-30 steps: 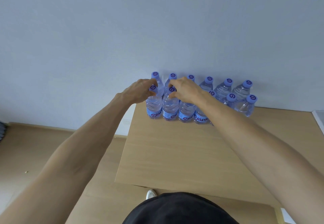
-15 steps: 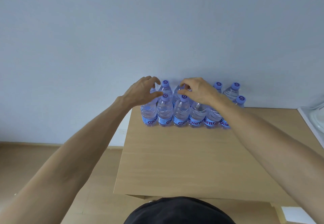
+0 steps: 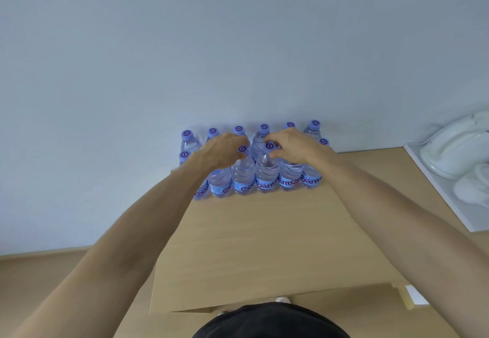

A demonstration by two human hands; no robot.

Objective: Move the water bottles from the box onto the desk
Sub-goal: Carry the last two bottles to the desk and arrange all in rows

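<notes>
Head view: two rows of water bottles [image 3: 243,176] stand upright at the far edge of the wooden desk [image 3: 264,237], packed close against the pale wall [image 3: 238,46] — blue caps, blue labels with red lettering. Left hand [image 3: 221,152] reaches over the near row, left of centre, fingers curled down round the neck of a bottle just under its cap [image 3: 242,148]; looks like a grip, though the fingertips are partly hidden. Right hand [image 3: 293,145] is just beside it to the right, thumb and fingers pinching the neck of the next near-row bottle [image 3: 266,172] right under its cap. Both forearms stretch across the desk from the near side. Far right, a white tray [image 3: 449,194] sits on the desk with white rounded items [image 3: 457,149] in it — too blurred to name. Wooden floor [image 3: 53,284] at lower left. Dark clothing [image 3: 270,321] at the bottom edge.
</notes>
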